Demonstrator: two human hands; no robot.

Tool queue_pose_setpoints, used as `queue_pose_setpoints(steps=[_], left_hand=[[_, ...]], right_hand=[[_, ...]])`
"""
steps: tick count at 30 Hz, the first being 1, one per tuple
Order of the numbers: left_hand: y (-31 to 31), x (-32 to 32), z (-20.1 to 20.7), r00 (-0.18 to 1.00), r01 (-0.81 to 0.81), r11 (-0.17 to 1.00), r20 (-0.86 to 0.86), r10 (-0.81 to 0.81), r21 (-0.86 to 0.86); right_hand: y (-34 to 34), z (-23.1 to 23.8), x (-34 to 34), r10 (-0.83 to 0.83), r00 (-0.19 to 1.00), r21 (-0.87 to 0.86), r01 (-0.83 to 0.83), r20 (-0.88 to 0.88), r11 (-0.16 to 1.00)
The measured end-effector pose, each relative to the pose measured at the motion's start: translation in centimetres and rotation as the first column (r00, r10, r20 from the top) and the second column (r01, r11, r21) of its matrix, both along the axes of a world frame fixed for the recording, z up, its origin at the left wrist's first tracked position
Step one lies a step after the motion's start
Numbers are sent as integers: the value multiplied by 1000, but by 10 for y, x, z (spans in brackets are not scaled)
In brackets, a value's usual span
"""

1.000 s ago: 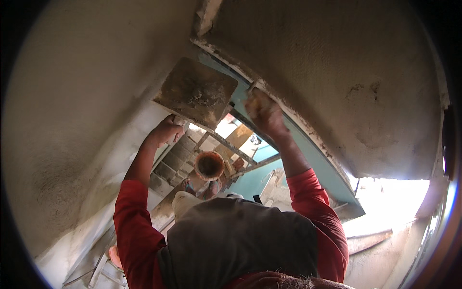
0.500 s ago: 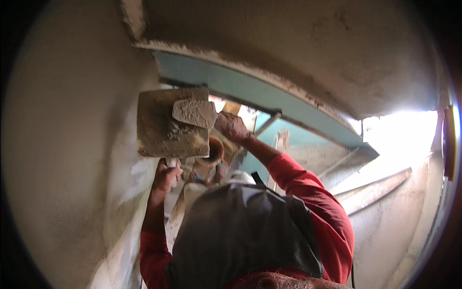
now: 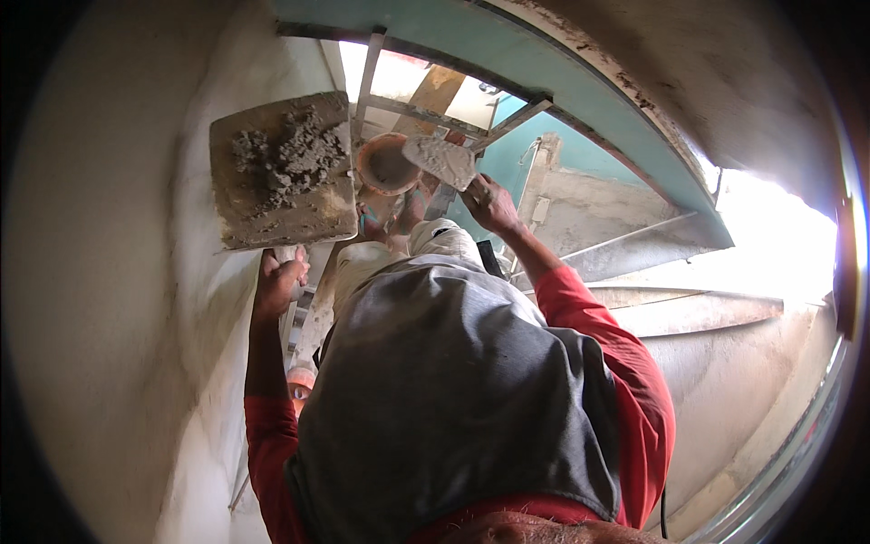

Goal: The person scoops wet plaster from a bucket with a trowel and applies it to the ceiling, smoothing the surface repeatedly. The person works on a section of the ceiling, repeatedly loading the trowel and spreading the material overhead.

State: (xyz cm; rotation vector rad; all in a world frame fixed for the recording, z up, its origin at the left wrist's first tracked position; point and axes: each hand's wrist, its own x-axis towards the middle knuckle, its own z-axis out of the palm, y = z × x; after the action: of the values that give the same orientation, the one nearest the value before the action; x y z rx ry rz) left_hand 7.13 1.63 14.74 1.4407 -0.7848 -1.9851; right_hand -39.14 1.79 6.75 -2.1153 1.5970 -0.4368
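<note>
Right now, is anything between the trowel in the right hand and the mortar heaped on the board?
Nothing visible blocks it. The trowel in the right hand sits right of the board, which the left hand holds up from below. Only open air shows between the blade and the mortar; the orange pan lies farther down, behind that gap.

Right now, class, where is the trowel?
In the head view the trowel is upper centre, held up by the right hand, just right of the orange bowl and right of the mortar board.
</note>
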Motion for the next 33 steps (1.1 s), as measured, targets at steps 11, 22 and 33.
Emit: queue_pose_setpoints(steps=[11, 22, 33], left_hand=[[40, -55, -127, 984, 135, 933, 67, -167, 333], [13, -90, -252, 917, 362, 766, -56, -394, 531], [2, -95, -335, 868, 438, 761, -4, -497, 478]], right_hand=[[51, 8, 15, 42, 992, 466, -94, 121, 880], [34, -169, 9, 202, 970, 313, -235, 133, 920], [-25, -262, 20, -36, 999, 741, 53, -39, 669]])
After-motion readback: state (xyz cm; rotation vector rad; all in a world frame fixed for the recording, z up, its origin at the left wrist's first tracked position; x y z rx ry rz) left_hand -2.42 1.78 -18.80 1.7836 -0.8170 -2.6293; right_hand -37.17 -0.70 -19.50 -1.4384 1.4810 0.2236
